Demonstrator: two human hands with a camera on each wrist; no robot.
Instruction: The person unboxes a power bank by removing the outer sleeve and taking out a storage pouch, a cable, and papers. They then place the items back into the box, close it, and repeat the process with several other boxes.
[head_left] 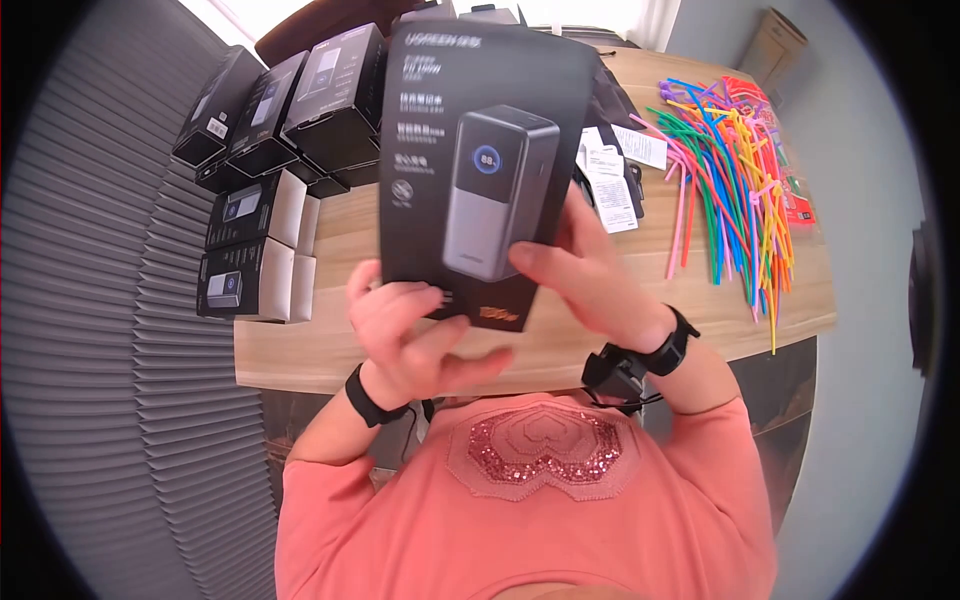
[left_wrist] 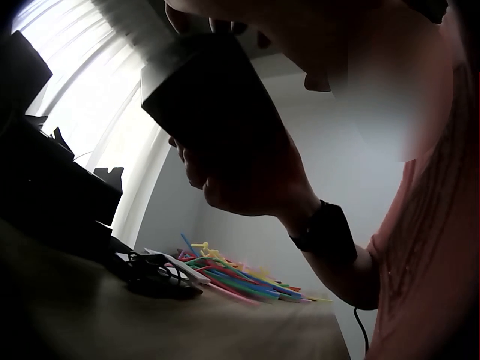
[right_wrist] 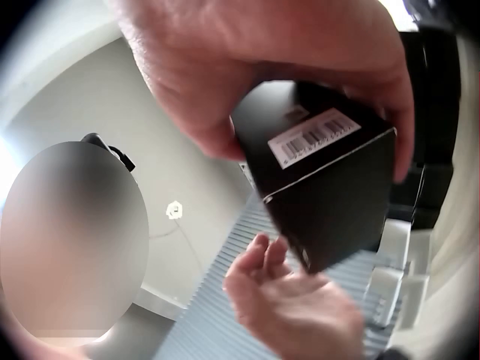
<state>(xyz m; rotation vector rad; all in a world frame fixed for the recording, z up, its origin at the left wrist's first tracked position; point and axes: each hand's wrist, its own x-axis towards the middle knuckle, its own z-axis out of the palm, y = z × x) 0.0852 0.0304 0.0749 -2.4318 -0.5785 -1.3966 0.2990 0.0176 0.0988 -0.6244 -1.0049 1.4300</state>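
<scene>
A black power bank box (head_left: pixel 470 190) is raised over the table, its printed front showing a grey power bank. My right hand (head_left: pixel 590 275) grips its right side, thumb across the front. The right wrist view shows that hand spanning the box, beside a barcode label (right_wrist: pixel 313 138). My left hand (head_left: pixel 405 335) is at the lower left corner, its fingers loosely spread and overlapping the box's bottom edge. From the right wrist, the left hand (right_wrist: pixel 292 300) appears palm up under the box. In the left wrist view the box (left_wrist: pixel 217 97) is a dark shape.
Several black boxes (head_left: pixel 335 85) are stacked at the back left. In front of them lie two smaller boxes (head_left: pixel 245 280) with white ends. Colourful straws (head_left: pixel 735 190) spread over the right side, near printed papers (head_left: pixel 612 190) and a dark cable (left_wrist: pixel 161 274).
</scene>
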